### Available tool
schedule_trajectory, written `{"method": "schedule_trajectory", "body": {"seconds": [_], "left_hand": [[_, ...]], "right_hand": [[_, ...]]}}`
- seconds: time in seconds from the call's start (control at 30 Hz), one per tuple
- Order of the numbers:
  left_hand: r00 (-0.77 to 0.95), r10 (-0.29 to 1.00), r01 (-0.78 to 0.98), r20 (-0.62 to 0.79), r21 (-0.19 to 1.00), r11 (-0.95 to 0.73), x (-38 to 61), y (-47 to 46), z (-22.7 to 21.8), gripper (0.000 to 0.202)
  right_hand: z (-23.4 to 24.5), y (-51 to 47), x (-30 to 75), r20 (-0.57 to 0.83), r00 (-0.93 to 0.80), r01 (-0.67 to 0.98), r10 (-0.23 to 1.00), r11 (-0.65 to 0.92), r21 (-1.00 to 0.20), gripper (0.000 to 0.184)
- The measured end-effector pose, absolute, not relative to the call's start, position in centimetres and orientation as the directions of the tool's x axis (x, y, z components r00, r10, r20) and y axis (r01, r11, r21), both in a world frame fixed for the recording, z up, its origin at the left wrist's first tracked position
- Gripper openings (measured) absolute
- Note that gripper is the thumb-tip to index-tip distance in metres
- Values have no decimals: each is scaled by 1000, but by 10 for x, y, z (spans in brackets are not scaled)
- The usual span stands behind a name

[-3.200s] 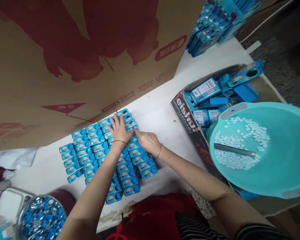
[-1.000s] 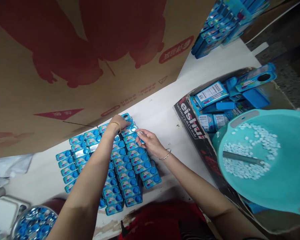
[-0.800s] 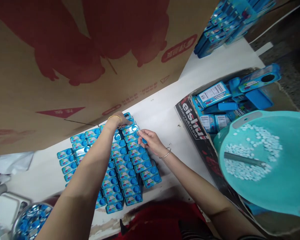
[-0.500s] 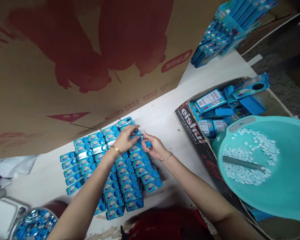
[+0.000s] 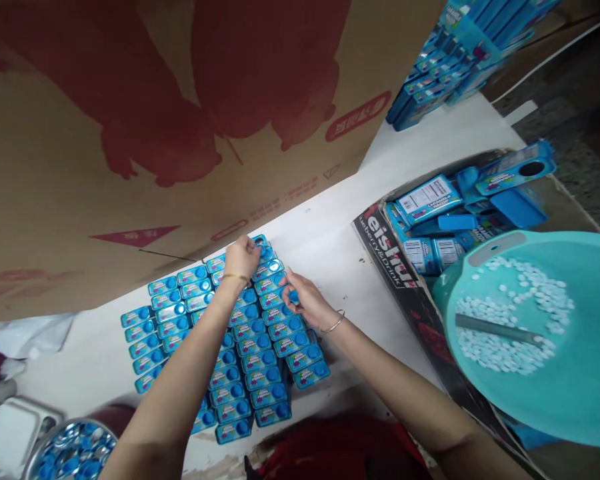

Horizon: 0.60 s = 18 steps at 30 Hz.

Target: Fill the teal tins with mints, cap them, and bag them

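Observation:
Many blue printed tins [image 5: 259,361] stand in slanting columns on the white table, most with a round blue cap at one end. My left hand [image 5: 244,257] is over the far end of these columns, its fingers bent in a pinch. A round blue cap [image 5: 265,253] shows beside its fingertips; whether they grip it is not clear. Beside the columns' right edge, my right hand [image 5: 307,300] is closed with a blue cap [image 5: 293,297] held in its fingers. Just left of its fingertips lies a shiny-topped tin [image 5: 274,267].
A large brown carton [image 5: 280,80] borders the table's back. On the right, a turquoise basin [image 5: 587,333] with white tablets and a grey stick rests over a box [image 5: 387,250] of blue packs. A metal bowl [image 5: 30,460] of caps sits lower left. Blue packs [image 5: 430,80] are stacked back right.
My left hand has moved away and slightly left, and its fingers have drawn together. My right hand stays near the same spot, still with a blue cap.

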<state>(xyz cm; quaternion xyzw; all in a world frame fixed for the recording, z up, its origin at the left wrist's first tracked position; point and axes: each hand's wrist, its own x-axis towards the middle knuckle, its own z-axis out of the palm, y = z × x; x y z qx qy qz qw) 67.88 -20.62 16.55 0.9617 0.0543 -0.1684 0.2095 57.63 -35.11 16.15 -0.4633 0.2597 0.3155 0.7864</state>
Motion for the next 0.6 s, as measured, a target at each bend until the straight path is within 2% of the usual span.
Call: {"method": "schedule_trajectory", "body": {"seconds": [0.07, 0.13, 0.3, 0.43, 0.6], "left_hand": [[914, 71, 166, -400, 209, -964, 703, -211, 164, 12], [881, 87, 152, -465, 105, -983, 720, -213, 164, 14], [811, 109, 143, -575, 13, -990, 736, -211, 166, 35], [796, 163, 247, -583, 68, -967, 730, -215, 174, 52], [863, 203, 374, -463, 314, -873, 681, -216, 195, 37]], "right_hand": [[161, -355, 574, -701, 667, -733, 253, 392, -556, 53], [161, -357, 571, -700, 665, -735, 262, 395, -551, 52], [158, -358, 566, -691, 665, -738, 283, 391, -550, 50], [167, -351, 561, -673, 668, -733, 317, 433, -524, 47], [194, -346, 524, -722, 588, -776, 365, 505, -377, 41]]}}
